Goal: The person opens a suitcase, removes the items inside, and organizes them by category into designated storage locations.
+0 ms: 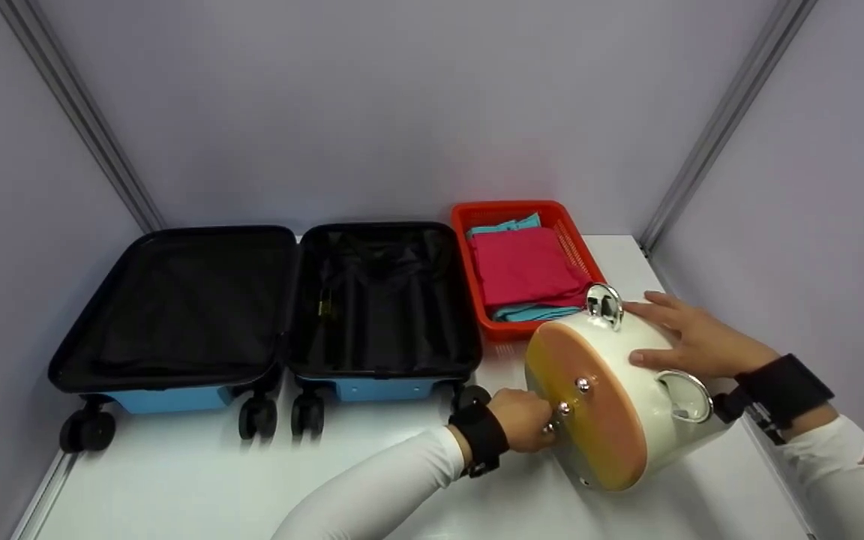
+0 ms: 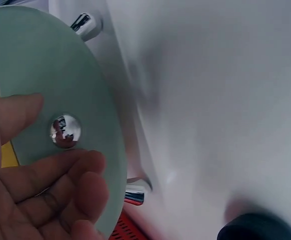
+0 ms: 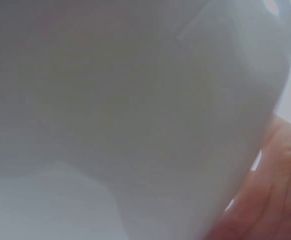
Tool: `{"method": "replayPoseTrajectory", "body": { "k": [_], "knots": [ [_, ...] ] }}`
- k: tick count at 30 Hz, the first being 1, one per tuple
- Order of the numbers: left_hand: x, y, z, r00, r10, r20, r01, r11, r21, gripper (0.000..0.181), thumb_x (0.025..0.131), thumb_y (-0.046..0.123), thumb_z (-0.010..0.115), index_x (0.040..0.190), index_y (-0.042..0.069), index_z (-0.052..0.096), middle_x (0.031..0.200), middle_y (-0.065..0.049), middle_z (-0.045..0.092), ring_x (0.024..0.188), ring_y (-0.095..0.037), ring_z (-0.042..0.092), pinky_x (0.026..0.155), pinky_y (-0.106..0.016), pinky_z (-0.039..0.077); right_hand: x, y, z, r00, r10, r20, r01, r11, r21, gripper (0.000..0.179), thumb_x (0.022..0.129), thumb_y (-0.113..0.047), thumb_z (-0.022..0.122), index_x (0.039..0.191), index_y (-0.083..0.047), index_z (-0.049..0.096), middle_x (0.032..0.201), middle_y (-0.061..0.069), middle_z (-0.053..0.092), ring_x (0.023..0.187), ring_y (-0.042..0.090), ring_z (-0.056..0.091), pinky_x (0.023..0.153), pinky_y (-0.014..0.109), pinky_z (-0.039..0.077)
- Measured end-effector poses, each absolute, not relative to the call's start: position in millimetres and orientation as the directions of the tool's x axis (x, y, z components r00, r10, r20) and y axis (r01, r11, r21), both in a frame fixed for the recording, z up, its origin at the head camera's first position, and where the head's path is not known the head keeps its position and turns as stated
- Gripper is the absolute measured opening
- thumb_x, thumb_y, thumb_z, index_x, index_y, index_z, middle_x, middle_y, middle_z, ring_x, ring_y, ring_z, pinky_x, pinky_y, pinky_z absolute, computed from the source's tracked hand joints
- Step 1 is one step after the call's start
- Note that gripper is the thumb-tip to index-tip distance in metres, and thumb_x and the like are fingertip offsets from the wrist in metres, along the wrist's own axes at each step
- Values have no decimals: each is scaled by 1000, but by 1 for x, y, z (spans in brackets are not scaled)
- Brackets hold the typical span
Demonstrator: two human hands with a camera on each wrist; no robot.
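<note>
A glossy white, oval-bodied object lies tilted at the right, its kind unclear. It has chrome loops and a flat face striped orange, yellow and green with chrome knobs. My left hand is at that face. In the left wrist view its fingers are loosely curled around a chrome knob, with a gap before the thumb. My right hand rests on the white side with fairly straight fingers, between two chrome loops. The white surface fills most of the right wrist view.
A black-lined suitcase with blue sides lies open at left, as two halves: the left shell and the right shell. Beside it a red basket holds pink cloth and turquoise cloth. Grey walls surround the white table.
</note>
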State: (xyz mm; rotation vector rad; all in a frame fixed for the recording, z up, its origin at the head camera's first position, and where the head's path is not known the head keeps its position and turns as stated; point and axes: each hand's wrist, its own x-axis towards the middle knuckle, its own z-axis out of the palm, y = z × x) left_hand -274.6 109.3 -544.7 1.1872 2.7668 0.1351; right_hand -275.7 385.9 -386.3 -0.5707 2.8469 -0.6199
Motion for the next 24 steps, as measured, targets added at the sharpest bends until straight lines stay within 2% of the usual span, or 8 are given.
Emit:
{"method": "replayPoseTrajectory", "body": {
  "k": [5,10,18,24],
  "knots": [
    [-276,115,-549,-692,712,-116,700,702,133,35,100,42,71,75,18,67,74,2,69,63,-17,61,57,-36,51,-277,387,-386,-912,-401,-90,-329,843,-425,79,95,-40,83,162,-13,51,169,34,34,152,65,32,112,87,31],
    [-276,115,-549,-702,705,-100,688,708,158,35,103,42,69,77,18,69,77,1,71,65,-17,62,60,-37,53,-277,387,-386,-911,-402,-91,-328,841,-429,79,95,-39,83,162,-12,51,169,36,34,152,66,32,112,86,31],
    [-276,102,-550,-689,723,-58,712,689,138,31,98,38,73,75,17,72,74,1,73,63,-18,63,58,-36,52,-280,385,-388,-910,-403,-99,-324,839,-436,79,96,-40,83,162,-13,50,170,36,32,151,67,32,112,87,30],
    [-275,87,-548,-654,756,-15,751,652,106,35,96,41,75,70,18,67,75,2,75,67,-18,69,58,-34,53,-282,386,-386,-912,-397,-102,-317,841,-437,79,95,-40,83,162,-13,50,170,35,32,152,67,31,113,86,30]
  ]
}}
